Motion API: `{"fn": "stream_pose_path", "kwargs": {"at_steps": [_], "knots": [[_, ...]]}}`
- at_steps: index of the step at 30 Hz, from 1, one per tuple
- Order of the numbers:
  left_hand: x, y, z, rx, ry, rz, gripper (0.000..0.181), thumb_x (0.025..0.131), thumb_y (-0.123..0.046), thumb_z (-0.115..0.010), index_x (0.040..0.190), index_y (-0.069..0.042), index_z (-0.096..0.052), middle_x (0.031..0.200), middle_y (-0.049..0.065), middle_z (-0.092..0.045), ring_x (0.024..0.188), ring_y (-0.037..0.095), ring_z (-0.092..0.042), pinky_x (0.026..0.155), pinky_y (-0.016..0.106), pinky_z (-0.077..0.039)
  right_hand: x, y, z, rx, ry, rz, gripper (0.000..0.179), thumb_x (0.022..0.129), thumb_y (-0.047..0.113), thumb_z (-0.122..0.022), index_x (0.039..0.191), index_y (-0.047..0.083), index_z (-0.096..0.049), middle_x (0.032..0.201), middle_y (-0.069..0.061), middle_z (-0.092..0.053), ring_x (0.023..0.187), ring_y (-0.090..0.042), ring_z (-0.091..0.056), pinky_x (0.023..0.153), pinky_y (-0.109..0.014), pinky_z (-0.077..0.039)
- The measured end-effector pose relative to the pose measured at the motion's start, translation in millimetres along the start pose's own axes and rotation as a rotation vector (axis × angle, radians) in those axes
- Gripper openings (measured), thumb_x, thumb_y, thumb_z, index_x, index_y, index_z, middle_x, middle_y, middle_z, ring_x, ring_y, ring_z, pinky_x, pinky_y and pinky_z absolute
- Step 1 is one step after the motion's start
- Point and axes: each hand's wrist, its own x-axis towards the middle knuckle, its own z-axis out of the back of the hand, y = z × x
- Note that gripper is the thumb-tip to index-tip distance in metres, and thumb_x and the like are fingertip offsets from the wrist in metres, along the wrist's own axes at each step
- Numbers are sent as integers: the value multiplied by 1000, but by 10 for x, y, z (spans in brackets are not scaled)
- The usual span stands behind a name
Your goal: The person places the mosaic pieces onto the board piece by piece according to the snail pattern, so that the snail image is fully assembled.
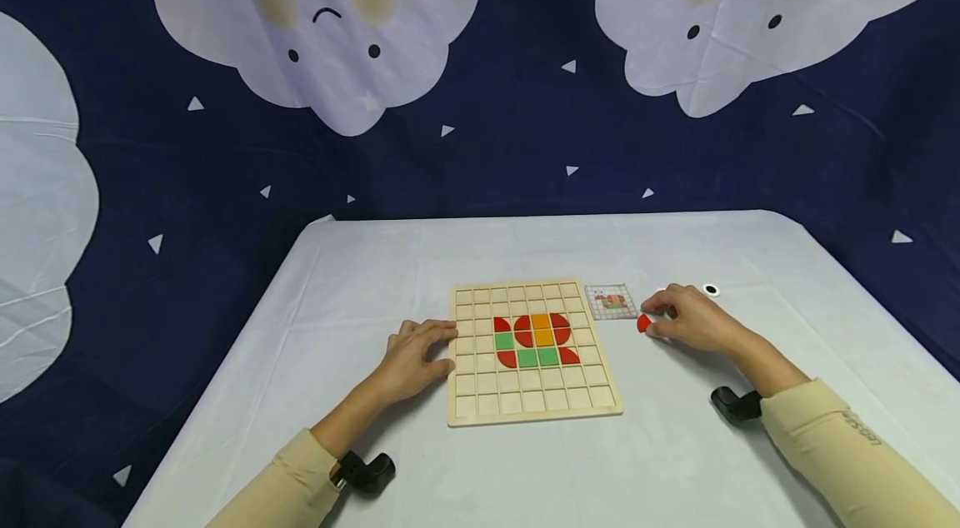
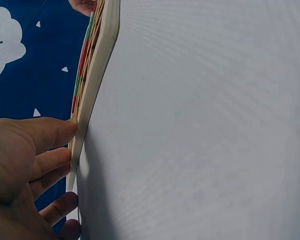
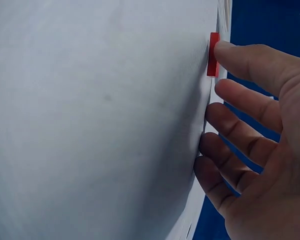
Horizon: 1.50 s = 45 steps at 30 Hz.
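A square wooden grid board (image 1: 480, 407) lies on the table, with red, green and orange tiles (image 1: 537, 330) set in its middle cells. At the board's left edge rests my left hand (image 1: 408, 361), thumb and fingertips touching the rim. In the left wrist view, its relaxed fingers (image 2: 55, 162) lie along the board's side. To the right of the board, my right hand (image 1: 693, 317) has its thumb on a loose red tile (image 1: 643, 323) lying on the table. The right wrist view shows the thumb at the red tile (image 3: 213, 55), the other fingers apart from it.
A small card with a coloured grid picture (image 1: 611, 301) lies beside the board's upper right edge. Beyond the right hand is a white disc with a black spot (image 1: 711, 290). Each wrist bears a black camera mount (image 1: 367, 474). Behind the white-covered table (image 1: 390, 261) hangs a dark blue cloud-patterned cloth (image 1: 510, 153).
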Motion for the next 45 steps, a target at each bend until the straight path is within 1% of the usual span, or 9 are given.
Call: {"fn": "stream_pose_path", "kwargs": {"at_steps": [6, 13, 21, 31, 33, 36, 39, 43, 45], "knots": [[1, 4, -3, 1, -5, -3, 45, 78, -18, -70, 122, -13, -63, 134, -4, -56, 109, 20, -43, 86, 39, -28, -8, -22, -14, -10, 12, 9, 32, 74, 19, -75, 104, 10, -71, 89, -3, -58, 82, -17, -41, 68, -27, -32], [-2, 0, -2, -5, -3, -2, 45, 78, -18, -70, 122, -13, -63, 134, -3, -56, 108, 19, -43, 85, 39, -28, -21, -66, -33, -6, 13, 11, 29, 75, 19, -74, 104, 13, -72, 88, -2, -56, 82, -17, -40, 68, -28, -31], [-6, -4, 4, -8, -4, -2, 45, 78, -17, -70, 122, -13, -63, 134, -3, -56, 108, 20, -43, 85, 39, -28, -20, -108, -43, -8, 8, 26, 23, 76, 19, -74, 99, 18, -73, 91, 0, -57, 82, -16, -39, 68, -27, -30], [-9, -10, 7, 0, -5, -8, 45, 78, -17, -70, 122, -13, -63, 134, -2, -56, 108, 20, -44, 84, 39, -28, -44, -80, -16, -19, -34, 57, 21, 77, 23, -75, 98, 18, -72, 89, 7, -64, 83, -13, -46, 72, -26, -37], [-7, -12, 7, 0, -6, -7, 45, 78, -17, -70, 122, -13, -63, 134, -3, -56, 108, 20, -44, 84, 39, -28, -47, -36, 3, 0, -36, 65, 21, 79, 23, -74, 99, 18, -71, 91, 6, -65, 85, -13, -49, 74, -28, -40], [-6, -10, 3, 2, -6, -5, 45, 78, -17, -70, 122, -13, -63, 134, -2, -56, 109, 20, -44, 84, 39, -28, -40, 89, 29, 32, -41, 85, 22, 80, 23, -73, 101, 17, -70, 94, 4, -66, 88, -16, -52, 78, -33, -44], [-5, -10, 0, 5, -6, -3, 45, 78, -18, -70, 123, -13, -63, 134, -2, -56, 109, 21, -44, 84, 39, -28, -8, 266, 34, 64, -65, 121, 22, 80, 21, -73, 101, 16, -70, 94, 3, -66, 89, -18, -54, 80, -37, -44], [-4, -10, -3, 0, -7, 0, 45, 78, -18, -70, 122, -13, -63, 134, -2, -56, 108, 20, -44, 83, 39, -28, 75, 523, -11, 108, -103, 183, 21, 79, 15, -73, 100, 13, -70, 92, -2, -66, 86, -21, -54, 78, -36, -45], [-3, -9, -5, -4, -7, 2, 44, 78, -18, -70, 122, -13, -63, 134, -2, -56, 107, 19, -44, 84, 39, -28, 125, 656, -50, 128, -108, 196, 21, 79, 15, -73, 99, 12, -70, 92, -2, -67, 87, -22, -54, 78, -37, -45]]}}
